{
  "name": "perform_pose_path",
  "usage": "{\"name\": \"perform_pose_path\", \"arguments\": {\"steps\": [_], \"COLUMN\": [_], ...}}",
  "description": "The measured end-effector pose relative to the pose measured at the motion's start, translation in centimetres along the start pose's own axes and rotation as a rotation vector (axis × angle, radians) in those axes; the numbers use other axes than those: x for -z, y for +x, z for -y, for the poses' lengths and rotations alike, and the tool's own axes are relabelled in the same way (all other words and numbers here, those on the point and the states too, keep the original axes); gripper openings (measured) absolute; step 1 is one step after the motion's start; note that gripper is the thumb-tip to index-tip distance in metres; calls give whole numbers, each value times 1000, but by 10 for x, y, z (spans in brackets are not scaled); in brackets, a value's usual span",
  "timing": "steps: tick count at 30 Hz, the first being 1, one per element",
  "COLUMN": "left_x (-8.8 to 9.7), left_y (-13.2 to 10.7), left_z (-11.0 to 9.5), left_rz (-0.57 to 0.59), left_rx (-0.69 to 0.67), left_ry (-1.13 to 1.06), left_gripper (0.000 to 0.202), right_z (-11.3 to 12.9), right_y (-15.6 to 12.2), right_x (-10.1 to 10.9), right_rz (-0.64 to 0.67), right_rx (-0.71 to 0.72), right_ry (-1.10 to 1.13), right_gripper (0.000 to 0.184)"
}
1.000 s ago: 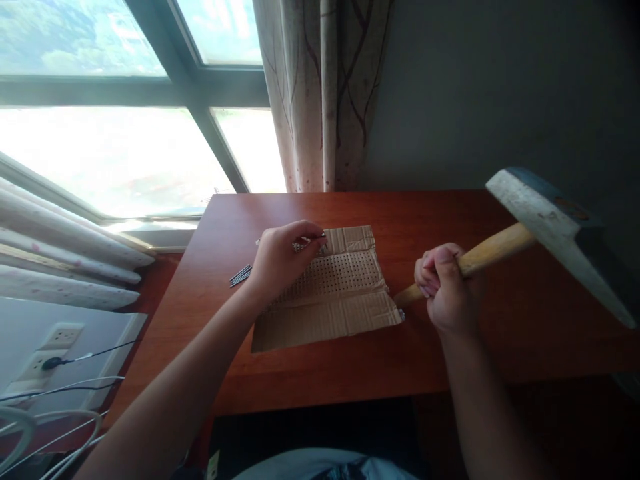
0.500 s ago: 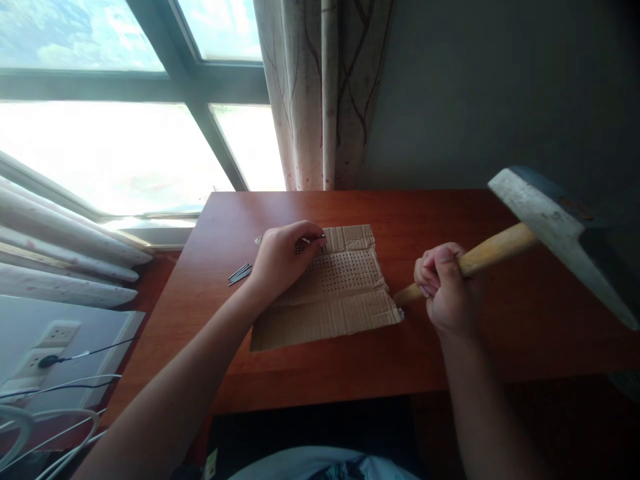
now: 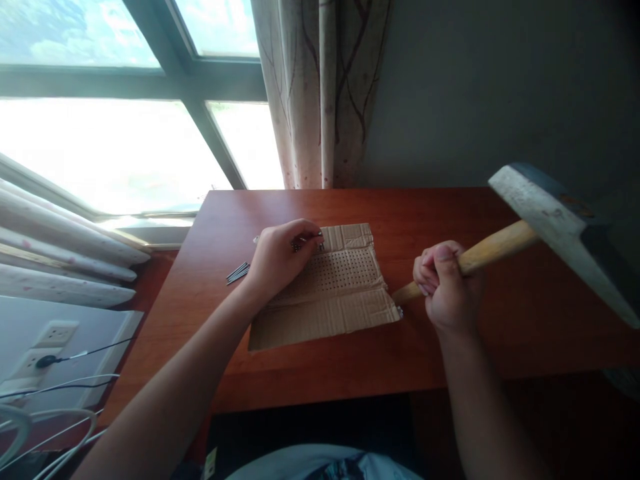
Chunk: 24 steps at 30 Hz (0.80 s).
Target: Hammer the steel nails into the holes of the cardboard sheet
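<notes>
My right hand (image 3: 447, 287) is wrapped round the wooden handle of a hammer (image 3: 503, 247). Its large, worn metal head is raised to the right, and the handle's butt end slants down beside the cardboard. Over the cardboard's far left part, my left hand (image 3: 280, 260) pinches a nail (image 3: 321, 235) between thumb and fingertips; the fingers hide most of it. The brown cardboard (image 3: 325, 323) lies on the table, with rows of small dark holes across its middle strip. Left of my left wrist rests a small bunch of nails (image 3: 237, 273).
The reddish-brown wooden table (image 3: 350, 383) has its far edge by a curtain (image 3: 305, 100) and a window frame (image 3: 193, 87). At lower left are a wall socket (image 3: 47, 347) with a plug and several loose cables (image 3: 60, 383).
The view has shifted very slightly. Both hands keep their grips, and the hammer stays raised in nearly the same place.
</notes>
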<state>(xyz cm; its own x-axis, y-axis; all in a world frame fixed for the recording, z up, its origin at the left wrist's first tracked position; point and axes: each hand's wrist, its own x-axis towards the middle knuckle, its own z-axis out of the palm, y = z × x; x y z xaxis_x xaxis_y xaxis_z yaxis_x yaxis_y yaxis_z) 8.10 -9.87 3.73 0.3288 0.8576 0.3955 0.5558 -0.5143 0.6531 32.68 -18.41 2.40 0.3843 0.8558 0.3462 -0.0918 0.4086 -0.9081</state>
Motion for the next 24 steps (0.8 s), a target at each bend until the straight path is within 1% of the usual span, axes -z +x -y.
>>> {"name": "perform_pose_path", "arguments": {"steps": [8,13,24], "left_x": [-1,0,-2], "left_y": [0,0,-1], "left_z": [1,0,-3], "left_rz": [0,14,26], "left_rx": [-3,-7,-51], "left_ry": [-27,-6,77], "left_gripper": [10,7,10], "right_z": [0,-1,1], "right_y": [-1,-1,-2], "right_x": [-1,0,-1], "right_rz": [-4,-1,2], "right_rx": [-8,-5,-14], "right_ry": [9,15,21], "right_gripper": [33,33,31]}}
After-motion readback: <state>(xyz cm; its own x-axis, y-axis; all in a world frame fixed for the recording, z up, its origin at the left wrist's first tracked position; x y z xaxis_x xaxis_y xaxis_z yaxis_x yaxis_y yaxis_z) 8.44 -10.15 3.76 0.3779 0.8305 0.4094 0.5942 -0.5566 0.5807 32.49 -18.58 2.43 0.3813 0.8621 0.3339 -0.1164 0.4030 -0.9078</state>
